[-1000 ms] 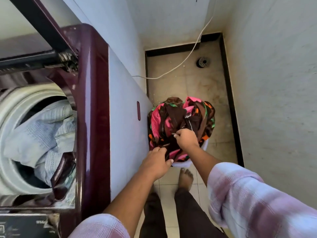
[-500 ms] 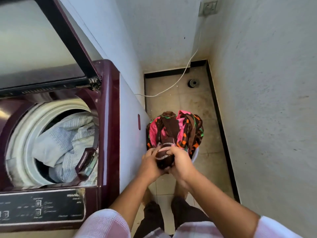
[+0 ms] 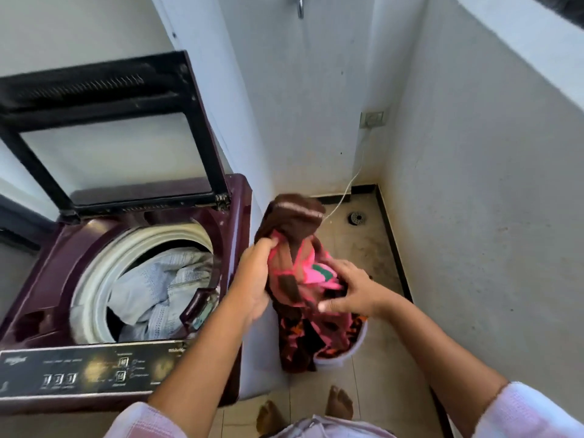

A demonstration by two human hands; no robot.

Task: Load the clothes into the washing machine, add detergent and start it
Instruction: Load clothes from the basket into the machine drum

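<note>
The washing machine (image 3: 240,216) stands to the left of both hands, with its lid (image 3: 196,121) raised upright. Inside the drum, left of the left fingers, lie pale clothes (image 3: 158,286); how many pieces I cannot tell. One control panel (image 3: 94,371) runs along the near edge, and its labels are too blurred to read.

The left hand (image 3: 252,279) reaches forward beside the machine's right edge, and its fingers are curled tightly on the upper part of one patterned cloth (image 3: 294,229), brown and pink. The brown end of the cloth rises above these fingers and folds over. The right hand (image 3: 354,292) comes from the right, with its fingers bent round the pink middle of the same cloth and its thumb pressing below; some fingertips are hidden in the folds. The rest of the cloth hangs under both hands into one white basket (image 3: 341,355), of which only part of the rim shows.

Beyond the right fingers there are one floor drain (image 3: 357,218), one white cable (image 3: 354,181) and one wall socket (image 3: 373,118). Two bare feet (image 3: 339,403) show below the hands, partly cut off.
</note>
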